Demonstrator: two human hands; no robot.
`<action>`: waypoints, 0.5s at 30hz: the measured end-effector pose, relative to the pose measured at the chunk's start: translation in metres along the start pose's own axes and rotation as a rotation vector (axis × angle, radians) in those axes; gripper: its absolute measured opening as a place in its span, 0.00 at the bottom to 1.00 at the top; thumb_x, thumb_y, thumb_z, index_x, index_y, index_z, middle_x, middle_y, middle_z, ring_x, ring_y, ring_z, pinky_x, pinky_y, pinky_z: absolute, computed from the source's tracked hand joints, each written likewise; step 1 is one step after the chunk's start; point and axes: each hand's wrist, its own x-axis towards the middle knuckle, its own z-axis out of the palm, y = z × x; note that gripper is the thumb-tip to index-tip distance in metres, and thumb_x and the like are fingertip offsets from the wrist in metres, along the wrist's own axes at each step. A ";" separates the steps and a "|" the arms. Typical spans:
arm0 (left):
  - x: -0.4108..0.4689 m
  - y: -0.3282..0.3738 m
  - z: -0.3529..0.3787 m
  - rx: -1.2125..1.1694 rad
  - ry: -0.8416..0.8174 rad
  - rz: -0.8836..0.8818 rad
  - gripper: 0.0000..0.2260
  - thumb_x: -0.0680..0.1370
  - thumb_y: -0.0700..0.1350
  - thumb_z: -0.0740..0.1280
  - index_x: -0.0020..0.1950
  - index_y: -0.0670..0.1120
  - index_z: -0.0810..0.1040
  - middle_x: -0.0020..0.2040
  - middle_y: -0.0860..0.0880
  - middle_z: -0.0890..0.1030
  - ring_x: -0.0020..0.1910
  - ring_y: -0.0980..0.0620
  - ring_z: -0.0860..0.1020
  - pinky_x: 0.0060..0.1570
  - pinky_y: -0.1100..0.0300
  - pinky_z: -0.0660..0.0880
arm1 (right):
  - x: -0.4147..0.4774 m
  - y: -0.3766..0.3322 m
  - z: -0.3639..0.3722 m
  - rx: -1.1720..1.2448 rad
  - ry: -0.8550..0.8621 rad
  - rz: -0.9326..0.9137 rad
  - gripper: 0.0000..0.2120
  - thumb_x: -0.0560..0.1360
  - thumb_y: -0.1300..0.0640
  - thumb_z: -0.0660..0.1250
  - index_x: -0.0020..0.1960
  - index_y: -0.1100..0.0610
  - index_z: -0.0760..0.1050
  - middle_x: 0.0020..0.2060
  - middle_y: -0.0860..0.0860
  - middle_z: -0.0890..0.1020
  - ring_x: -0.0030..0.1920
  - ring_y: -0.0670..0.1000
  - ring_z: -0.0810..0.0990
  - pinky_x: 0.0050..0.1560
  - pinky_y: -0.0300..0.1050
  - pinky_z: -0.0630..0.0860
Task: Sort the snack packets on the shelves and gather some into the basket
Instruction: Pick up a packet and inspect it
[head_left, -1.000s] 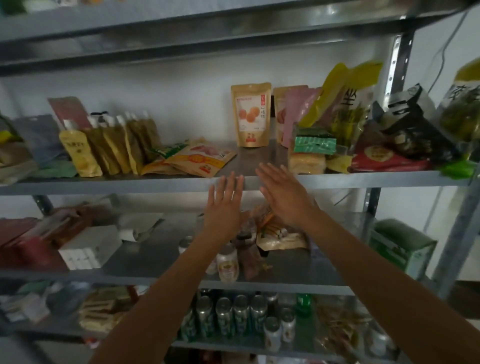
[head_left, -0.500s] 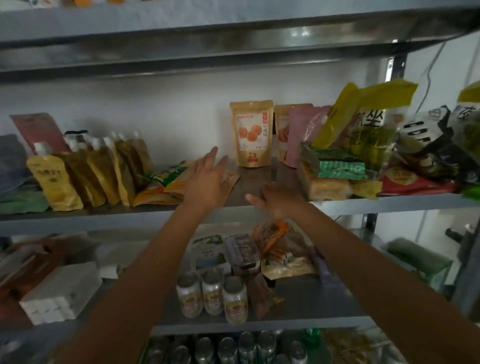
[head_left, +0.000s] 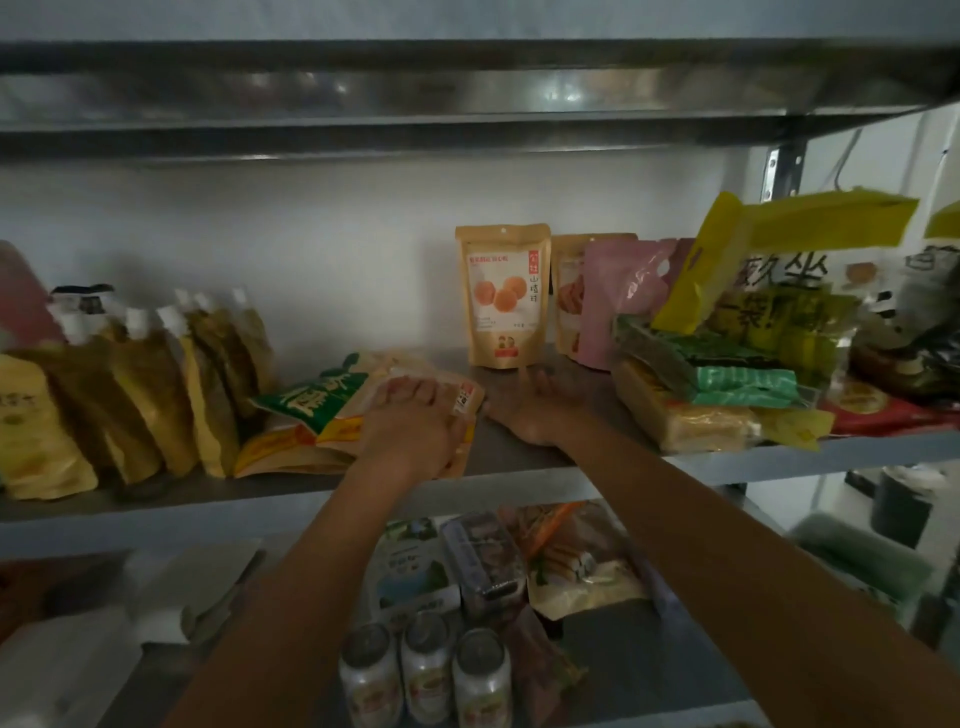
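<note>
Three cans (head_left: 426, 670) stand close to me on the low shelf (head_left: 649, 670). Above them, my left hand (head_left: 410, 423) lies flat, fingers straight, on a pile of yellow packets (head_left: 311, 415) on the middle shelf (head_left: 156, 519). My right hand (head_left: 540, 410) rests open on the shelf just beside the pile. One orange pouch (head_left: 503, 296) stands at the back.

Stockroom: metal shelves (head_left: 519, 499) of snack packets (head_left: 503, 296), cans (head_left: 426, 670).
</note>
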 end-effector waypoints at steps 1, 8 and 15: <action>0.000 0.000 0.000 -0.002 0.005 0.000 0.24 0.83 0.55 0.45 0.78 0.49 0.56 0.78 0.48 0.58 0.76 0.47 0.55 0.74 0.51 0.50 | 0.008 -0.001 0.001 0.022 0.020 0.014 0.51 0.61 0.19 0.39 0.77 0.44 0.40 0.77 0.52 0.41 0.76 0.58 0.40 0.71 0.67 0.42; -0.001 -0.002 0.005 -0.034 0.088 0.010 0.24 0.83 0.55 0.47 0.77 0.49 0.56 0.77 0.49 0.59 0.76 0.48 0.55 0.74 0.51 0.49 | 0.028 -0.007 -0.009 0.272 0.141 0.022 0.46 0.75 0.31 0.53 0.76 0.51 0.29 0.76 0.56 0.37 0.76 0.60 0.40 0.74 0.59 0.46; -0.004 -0.003 0.011 -0.057 0.185 0.009 0.24 0.82 0.55 0.47 0.77 0.50 0.56 0.77 0.49 0.60 0.76 0.49 0.55 0.75 0.51 0.49 | 0.108 0.008 0.001 0.800 0.431 0.091 0.66 0.43 0.25 0.72 0.75 0.50 0.54 0.67 0.51 0.69 0.67 0.54 0.69 0.64 0.57 0.72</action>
